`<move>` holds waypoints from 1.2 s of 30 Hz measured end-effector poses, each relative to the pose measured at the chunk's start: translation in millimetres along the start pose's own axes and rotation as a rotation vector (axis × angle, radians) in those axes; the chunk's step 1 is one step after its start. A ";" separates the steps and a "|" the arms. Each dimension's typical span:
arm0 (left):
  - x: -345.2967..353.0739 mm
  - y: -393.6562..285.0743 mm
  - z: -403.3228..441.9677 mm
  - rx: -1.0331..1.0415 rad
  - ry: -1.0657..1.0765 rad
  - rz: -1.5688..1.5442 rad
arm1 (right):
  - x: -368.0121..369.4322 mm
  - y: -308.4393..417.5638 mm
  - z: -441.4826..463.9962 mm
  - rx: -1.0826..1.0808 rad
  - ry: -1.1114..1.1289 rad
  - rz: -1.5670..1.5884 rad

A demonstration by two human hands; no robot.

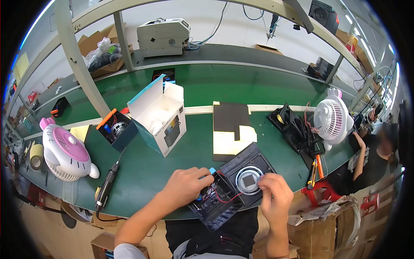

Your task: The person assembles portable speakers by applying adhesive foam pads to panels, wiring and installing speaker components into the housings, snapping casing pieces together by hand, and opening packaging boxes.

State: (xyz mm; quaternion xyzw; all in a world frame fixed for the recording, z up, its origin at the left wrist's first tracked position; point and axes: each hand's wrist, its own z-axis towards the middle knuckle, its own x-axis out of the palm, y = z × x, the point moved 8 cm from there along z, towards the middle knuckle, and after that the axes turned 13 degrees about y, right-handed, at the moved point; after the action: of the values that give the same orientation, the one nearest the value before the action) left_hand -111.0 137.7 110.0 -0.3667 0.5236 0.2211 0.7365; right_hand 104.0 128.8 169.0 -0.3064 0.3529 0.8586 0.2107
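An opened black speaker casing lies in two halves at the table's front edge. Its right half [258,160] carries a round speaker [248,180] with a silver ring and a square grey centre. The left half [217,211] holds small parts, and a red wire [224,201] runs between the halves. My left hand [188,184] is closed at the upper left of the left half, beside a blue piece [212,171]; what its fingers grip is hidden. My right hand [276,192] has its fingertips pinched at the speaker's right rim; anything between them is too small to tell.
An open white box [174,129] stands behind, beside another speaker casing [116,129]. An electric screwdriver [107,187] and a pink-white fan [67,149] lie left. Black pads [226,116], black casings [293,134], cutters and a second fan [331,118] are right. A person [375,157] sits far right.
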 end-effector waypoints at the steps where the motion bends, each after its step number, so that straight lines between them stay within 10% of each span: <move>1: -0.4 -0.4 0.7 -0.007 -0.003 0.000 | -0.8 -5.3 -1.9 0.027 -0.017 -0.007; 14: -7.3 10.1 5.3 -0.157 0.215 -0.324 | 25.6 -64.4 -21.9 0.191 -0.008 0.149; 36: -1.8 0.1 -4.5 -0.409 -0.107 -0.218 | 57.8 -97.1 -57.1 0.252 -0.001 0.343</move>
State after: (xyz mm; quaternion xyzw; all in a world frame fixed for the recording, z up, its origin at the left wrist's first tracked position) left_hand -114.5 134.4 110.8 -0.5506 0.3854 0.2607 0.6931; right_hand 139.8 159.5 51.5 -0.2128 0.5042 0.8312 0.0982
